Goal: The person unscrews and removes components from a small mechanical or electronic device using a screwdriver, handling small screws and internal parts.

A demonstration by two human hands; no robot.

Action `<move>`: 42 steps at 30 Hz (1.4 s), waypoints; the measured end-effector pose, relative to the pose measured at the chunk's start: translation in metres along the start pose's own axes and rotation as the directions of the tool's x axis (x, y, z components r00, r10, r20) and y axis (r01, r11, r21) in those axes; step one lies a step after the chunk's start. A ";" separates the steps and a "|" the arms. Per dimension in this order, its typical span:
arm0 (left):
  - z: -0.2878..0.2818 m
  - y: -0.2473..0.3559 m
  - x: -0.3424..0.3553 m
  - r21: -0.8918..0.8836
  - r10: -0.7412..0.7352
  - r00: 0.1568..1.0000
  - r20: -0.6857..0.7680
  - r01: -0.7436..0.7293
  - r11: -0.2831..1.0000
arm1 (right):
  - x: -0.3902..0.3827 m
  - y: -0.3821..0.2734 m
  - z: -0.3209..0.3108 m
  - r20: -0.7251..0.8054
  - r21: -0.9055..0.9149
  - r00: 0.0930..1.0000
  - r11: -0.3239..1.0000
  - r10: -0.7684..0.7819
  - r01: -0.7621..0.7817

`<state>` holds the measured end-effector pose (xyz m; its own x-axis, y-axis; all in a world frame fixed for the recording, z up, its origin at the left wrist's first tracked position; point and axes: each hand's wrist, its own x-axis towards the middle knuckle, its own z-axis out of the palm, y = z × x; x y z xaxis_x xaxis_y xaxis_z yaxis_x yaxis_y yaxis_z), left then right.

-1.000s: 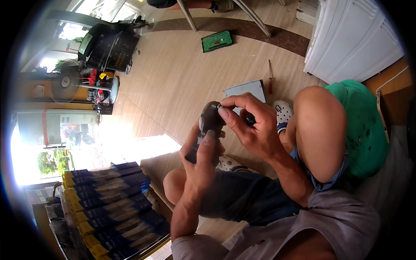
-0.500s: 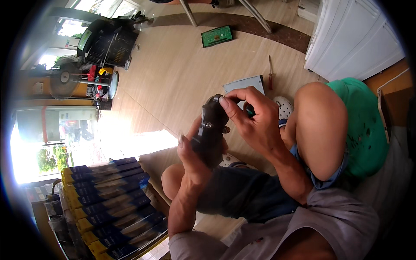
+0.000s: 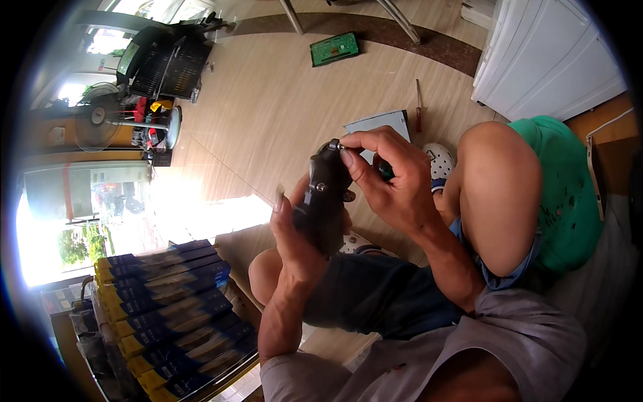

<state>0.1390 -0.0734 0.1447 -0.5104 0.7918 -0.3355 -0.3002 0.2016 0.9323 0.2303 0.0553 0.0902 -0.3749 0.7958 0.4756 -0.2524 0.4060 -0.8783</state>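
Observation:
My left hand (image 3: 298,251) is closed around a black part with a rounded housing (image 3: 321,201), held up in front of my lap. Metal screw-like fittings show on its side, and its kind I cannot make out. My right hand (image 3: 402,187) pinches a small shiny metal piece (image 3: 341,146) between thumb and forefinger, against the top end of the black part. A dark green object (image 3: 385,169) shows inside the curled fingers of that hand, mostly hidden.
On the floor beyond lie a grey flat panel (image 3: 382,122), a red-handled screwdriver (image 3: 418,117) and a green circuit board (image 3: 335,49). Boxed goods (image 3: 174,315) fill a rack at left. A white cabinet (image 3: 549,60) stands far right, beside a green stool (image 3: 569,194). A fan (image 3: 99,117) is at far left.
My right thumb and forefinger have drawn back slightly at the black part's top end, where a shiny metal piece now shows. The black part remains in my left hand.

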 end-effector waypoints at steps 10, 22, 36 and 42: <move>-0.001 -0.001 -0.001 0.041 0.025 1.000 0.016 -0.026 0.999 | 0.001 -0.001 0.001 -0.014 -0.032 0.998 0.998 0.056 -0.057; -0.001 -0.001 -0.001 0.013 0.016 1.000 -0.006 -0.016 1.000 | 0.002 0.001 0.002 -0.016 -0.045 0.996 0.995 -0.087 0.086; -0.001 -0.002 0.001 0.040 0.047 0.998 -0.031 -0.046 0.998 | 0.002 -0.001 0.002 0.000 0.036 0.999 0.998 -0.049 0.049; -0.001 -0.004 0.002 0.045 0.057 0.998 -0.033 -0.056 0.997 | 0.004 0.007 0.004 -0.037 -0.003 0.993 0.993 -0.116 0.116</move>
<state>0.1382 -0.0735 0.1402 -0.5530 0.7827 -0.2856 -0.2344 0.1828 0.9548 0.2235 0.0591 0.0863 -0.3093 0.7594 0.5724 -0.2920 0.4969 -0.8172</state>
